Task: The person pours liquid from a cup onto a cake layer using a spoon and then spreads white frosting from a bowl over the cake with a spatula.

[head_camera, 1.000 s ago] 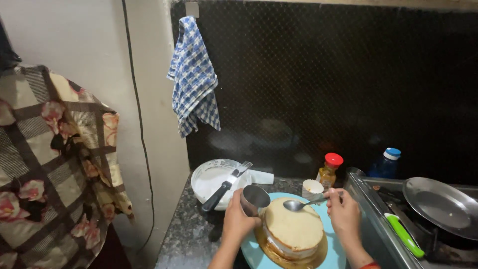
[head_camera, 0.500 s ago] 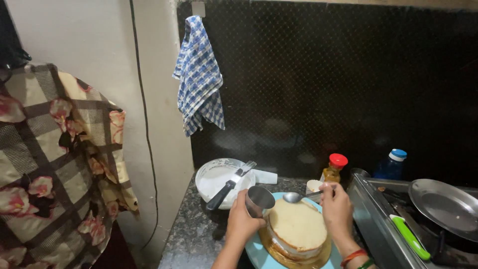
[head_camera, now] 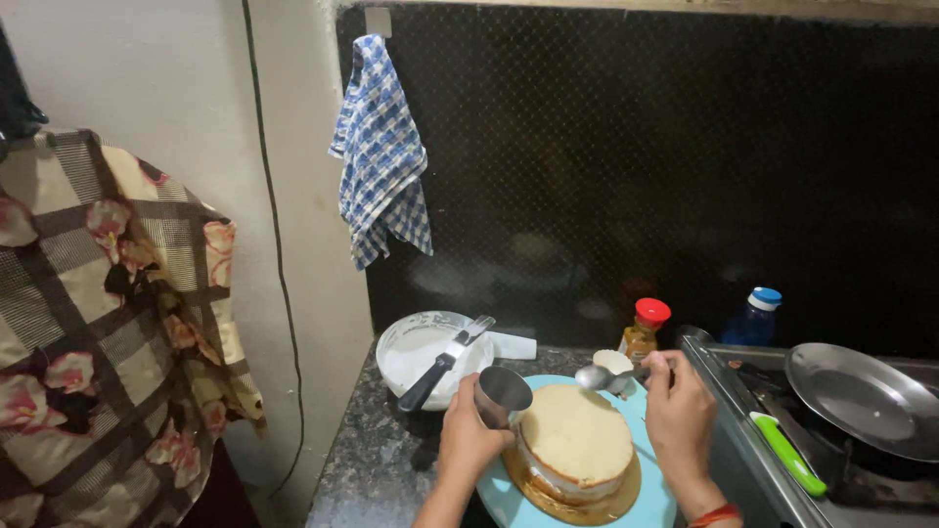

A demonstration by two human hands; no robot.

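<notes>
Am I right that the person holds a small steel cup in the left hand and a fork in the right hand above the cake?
Not quite: the head view shows the right hand holding a spoon, not a fork. The left hand does hold the small steel cup by the cake.

A blue-and-white checked towel, a pale cream cake on a light-blue plate, a red-capped bottle
</notes>
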